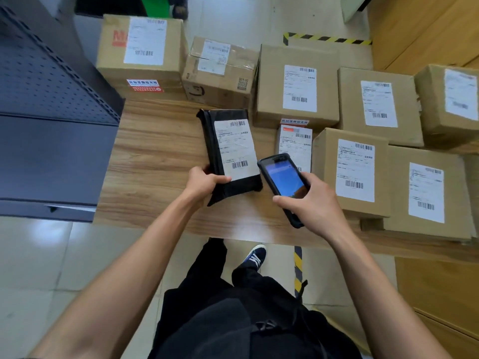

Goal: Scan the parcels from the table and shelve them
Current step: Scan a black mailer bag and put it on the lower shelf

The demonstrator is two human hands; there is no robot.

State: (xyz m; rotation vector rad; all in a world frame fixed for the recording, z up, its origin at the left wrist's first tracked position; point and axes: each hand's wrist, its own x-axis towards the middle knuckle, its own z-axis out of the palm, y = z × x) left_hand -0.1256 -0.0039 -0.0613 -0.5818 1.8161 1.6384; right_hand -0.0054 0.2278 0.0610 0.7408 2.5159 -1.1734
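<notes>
- Your left hand point(204, 183) grips the black parcel point(230, 154) by its near-left edge, label up, over the table point(155, 151).
- Right hand point(315, 200) wraps the scanner point(283, 180), just right of pkg.
- Pkg looks light, soft, prob. slick film; hold mid-edge, not the corner.

wooden table point(160, 141) bearing labelled cardboard boxes point(298, 86) across its right.

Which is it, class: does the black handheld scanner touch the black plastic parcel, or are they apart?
Cannot tell. In the head view the black handheld scanner top corner meets the black plastic parcel edge in outline, but it may simply sit above it.
</notes>
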